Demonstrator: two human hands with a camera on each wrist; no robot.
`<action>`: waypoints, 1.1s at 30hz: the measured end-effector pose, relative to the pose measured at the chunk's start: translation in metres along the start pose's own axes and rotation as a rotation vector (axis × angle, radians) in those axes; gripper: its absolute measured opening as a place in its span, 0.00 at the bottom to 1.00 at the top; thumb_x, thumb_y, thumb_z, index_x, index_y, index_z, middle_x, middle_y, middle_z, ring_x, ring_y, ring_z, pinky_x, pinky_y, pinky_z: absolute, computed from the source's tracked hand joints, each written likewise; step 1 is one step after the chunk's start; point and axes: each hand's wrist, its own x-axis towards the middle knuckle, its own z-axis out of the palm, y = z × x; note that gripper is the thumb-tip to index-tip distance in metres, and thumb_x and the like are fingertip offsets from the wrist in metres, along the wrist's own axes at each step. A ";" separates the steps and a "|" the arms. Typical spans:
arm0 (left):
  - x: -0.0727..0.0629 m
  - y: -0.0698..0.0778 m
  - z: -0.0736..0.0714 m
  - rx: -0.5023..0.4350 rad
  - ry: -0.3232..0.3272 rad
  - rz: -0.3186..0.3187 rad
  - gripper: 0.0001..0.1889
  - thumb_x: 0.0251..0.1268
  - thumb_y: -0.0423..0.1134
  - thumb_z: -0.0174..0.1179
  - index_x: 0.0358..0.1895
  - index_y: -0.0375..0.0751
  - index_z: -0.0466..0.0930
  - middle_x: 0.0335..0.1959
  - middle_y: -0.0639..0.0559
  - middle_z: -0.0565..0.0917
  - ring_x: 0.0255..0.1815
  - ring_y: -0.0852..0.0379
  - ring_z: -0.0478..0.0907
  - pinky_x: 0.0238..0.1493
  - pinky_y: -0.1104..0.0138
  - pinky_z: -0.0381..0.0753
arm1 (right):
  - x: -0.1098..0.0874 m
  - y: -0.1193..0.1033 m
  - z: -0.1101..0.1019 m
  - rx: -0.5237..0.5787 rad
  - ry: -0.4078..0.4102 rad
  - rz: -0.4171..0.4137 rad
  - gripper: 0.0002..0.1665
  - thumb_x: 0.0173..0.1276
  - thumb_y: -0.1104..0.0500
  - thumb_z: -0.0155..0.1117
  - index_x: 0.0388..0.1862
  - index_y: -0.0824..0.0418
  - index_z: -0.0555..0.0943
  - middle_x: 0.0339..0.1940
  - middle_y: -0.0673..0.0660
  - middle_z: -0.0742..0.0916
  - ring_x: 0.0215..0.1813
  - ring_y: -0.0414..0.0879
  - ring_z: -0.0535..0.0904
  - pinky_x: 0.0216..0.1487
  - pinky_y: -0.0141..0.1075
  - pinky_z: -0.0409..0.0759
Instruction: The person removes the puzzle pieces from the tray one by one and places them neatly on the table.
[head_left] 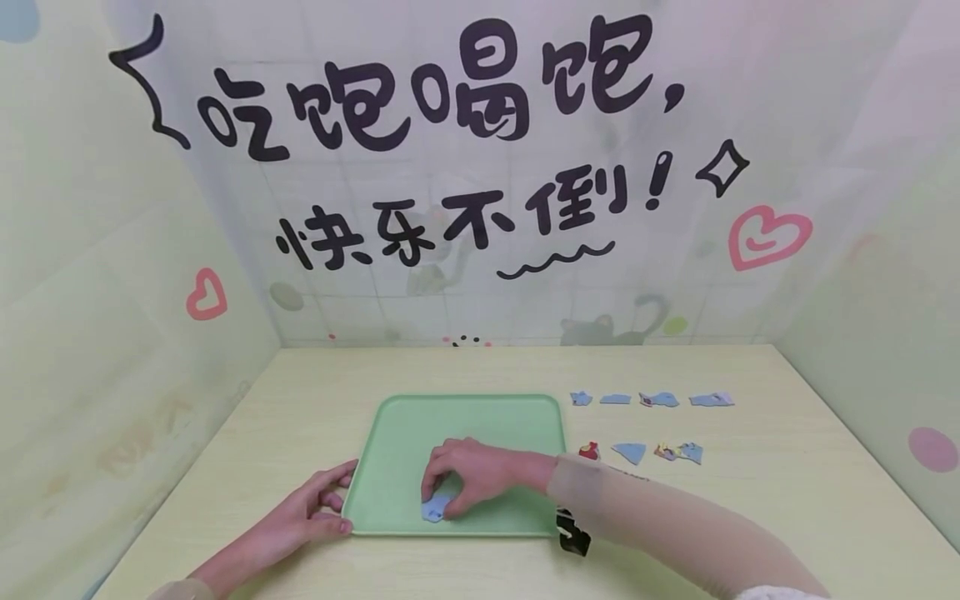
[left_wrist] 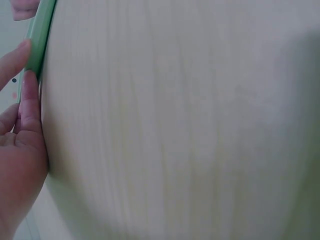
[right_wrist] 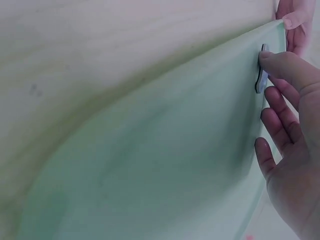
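Over the front middle of a green tray (head_left: 495, 417), my right hand (head_left: 472, 471) pinches a small light-blue puzzle piece (head_left: 434, 507) between thumb and fingers. In the right wrist view the piece (right_wrist: 262, 69) appears edge-on, its dark rim close to the tray surface (right_wrist: 165, 150). My left hand (head_left: 311, 508) holds the tray's left edge near the front corner, thumb at the rim. The left wrist view shows that hand (left_wrist: 22, 145) with its fingers against the green rim (left_wrist: 42, 40).
Right of the tray, flat pieces lie in two rows, among them a blue strip (head_left: 616, 399), a blue triangle (head_left: 629, 452) and a red piece (head_left: 589, 451). A black object (head_left: 573, 535) is partly hidden by my right forearm. Printed walls enclose the wooden table (head_left: 315, 383).
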 end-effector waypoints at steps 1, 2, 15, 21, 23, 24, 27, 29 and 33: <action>0.000 0.000 0.000 0.000 0.001 0.000 0.47 0.61 0.35 0.66 0.77 0.29 0.46 0.66 0.34 0.58 0.46 0.69 0.69 0.46 0.75 0.77 | 0.000 0.000 0.000 0.008 -0.007 -0.003 0.18 0.59 0.54 0.74 0.50 0.48 0.85 0.48 0.45 0.84 0.50 0.30 0.71 0.51 0.21 0.62; 0.000 0.000 0.000 0.002 -0.001 0.001 0.47 0.61 0.35 0.66 0.77 0.29 0.46 0.66 0.33 0.58 0.46 0.69 0.69 0.46 0.75 0.77 | 0.000 0.001 0.000 0.014 -0.014 -0.006 0.18 0.59 0.55 0.74 0.50 0.48 0.85 0.48 0.45 0.84 0.51 0.30 0.71 0.52 0.21 0.62; -0.001 0.000 0.000 0.002 0.003 -0.002 0.46 0.61 0.36 0.66 0.78 0.31 0.47 0.66 0.34 0.59 0.47 0.68 0.69 0.46 0.75 0.76 | 0.002 0.006 -0.003 0.071 -0.054 -0.035 0.20 0.60 0.54 0.75 0.52 0.49 0.85 0.50 0.46 0.84 0.51 0.31 0.72 0.55 0.21 0.65; 0.000 -0.001 -0.001 0.010 0.006 0.002 0.46 0.61 0.36 0.66 0.77 0.30 0.47 0.66 0.33 0.59 0.47 0.68 0.69 0.46 0.75 0.77 | 0.002 0.006 0.000 0.081 -0.041 -0.040 0.17 0.60 0.54 0.75 0.49 0.51 0.86 0.45 0.46 0.85 0.47 0.30 0.74 0.53 0.19 0.69; 0.000 -0.001 -0.001 0.011 0.005 0.004 0.46 0.61 0.35 0.66 0.77 0.29 0.47 0.66 0.33 0.59 0.46 0.69 0.69 0.46 0.75 0.77 | 0.001 0.005 0.000 0.087 -0.042 -0.037 0.17 0.60 0.55 0.75 0.48 0.51 0.86 0.45 0.46 0.85 0.46 0.30 0.74 0.52 0.19 0.70; 0.001 -0.001 0.000 0.010 0.005 0.005 0.46 0.61 0.35 0.66 0.77 0.29 0.47 0.66 0.33 0.59 0.46 0.69 0.68 0.46 0.75 0.77 | 0.000 0.004 0.000 0.086 -0.042 -0.035 0.17 0.60 0.56 0.75 0.48 0.51 0.85 0.44 0.46 0.85 0.46 0.30 0.73 0.51 0.20 0.70; 0.001 -0.002 0.000 0.009 0.003 0.006 0.46 0.62 0.35 0.66 0.77 0.29 0.47 0.66 0.33 0.59 0.46 0.69 0.68 0.46 0.75 0.77 | -0.002 0.004 -0.001 0.085 -0.045 -0.033 0.17 0.61 0.56 0.74 0.49 0.51 0.85 0.44 0.46 0.84 0.46 0.30 0.72 0.51 0.20 0.70; 0.001 -0.002 0.000 0.009 0.004 0.006 0.46 0.61 0.35 0.66 0.77 0.29 0.47 0.66 0.33 0.59 0.46 0.69 0.68 0.46 0.75 0.77 | -0.003 0.005 -0.001 0.076 -0.043 -0.034 0.17 0.61 0.56 0.73 0.50 0.51 0.85 0.44 0.45 0.84 0.46 0.30 0.72 0.51 0.20 0.70; 0.001 -0.002 0.000 0.014 0.008 0.004 0.46 0.61 0.35 0.66 0.77 0.29 0.47 0.66 0.33 0.59 0.46 0.69 0.69 0.46 0.75 0.77 | -0.009 0.007 -0.005 0.054 -0.026 -0.038 0.18 0.60 0.55 0.73 0.50 0.49 0.86 0.44 0.43 0.84 0.47 0.30 0.73 0.50 0.20 0.70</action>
